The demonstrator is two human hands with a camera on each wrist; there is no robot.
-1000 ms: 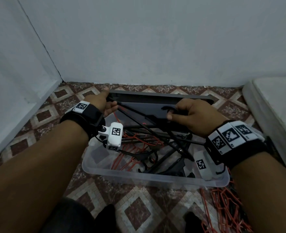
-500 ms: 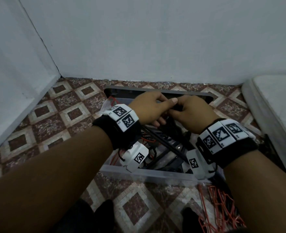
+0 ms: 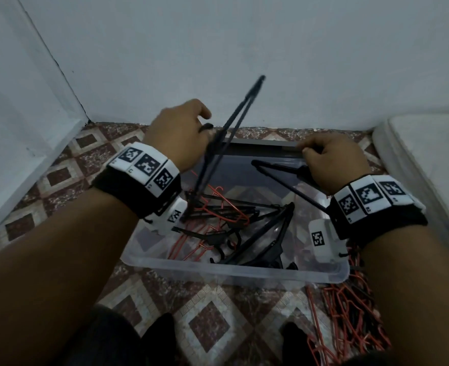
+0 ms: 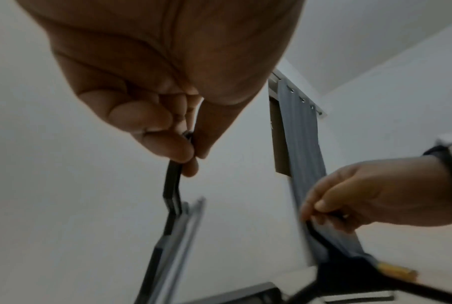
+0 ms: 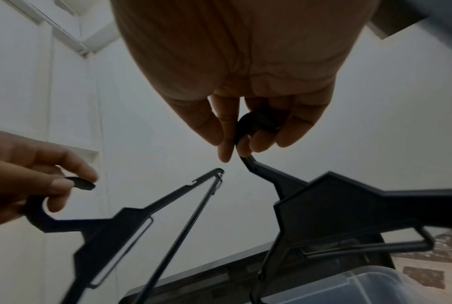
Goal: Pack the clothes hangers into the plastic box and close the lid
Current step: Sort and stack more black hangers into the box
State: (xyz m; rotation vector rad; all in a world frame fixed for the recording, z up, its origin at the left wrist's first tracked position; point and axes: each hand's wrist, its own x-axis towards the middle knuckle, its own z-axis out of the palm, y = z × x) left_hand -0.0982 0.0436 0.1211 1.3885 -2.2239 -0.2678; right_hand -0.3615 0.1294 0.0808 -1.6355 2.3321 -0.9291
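Observation:
A clear plastic box [image 3: 231,272] lies on the tiled floor with several black and red hangers [image 3: 268,228] heaped inside. Its dark lid [image 3: 257,149] lies behind it, by the wall. My left hand [image 3: 204,128] [image 4: 191,148] pinches the hook of a black hanger [image 3: 247,99] [image 5: 110,230], which is tilted up, one end towards the wall and the other down in the box. My right hand [image 3: 308,154] [image 5: 240,144] grips the hook of a second black hanger [image 3: 278,166] [image 5: 336,205] over the box's far right part.
A tangle of red hangers [image 3: 345,313] lies on the floor right of the box's near corner. A white mattress [image 3: 429,159] borders the right side. White walls close the far side and the left. My knees are at the bottom edge.
Half a second ago both hands met over the box's far side. They have drawn apart, each with one black hanger; the left one has risen and tilted its hanger up.

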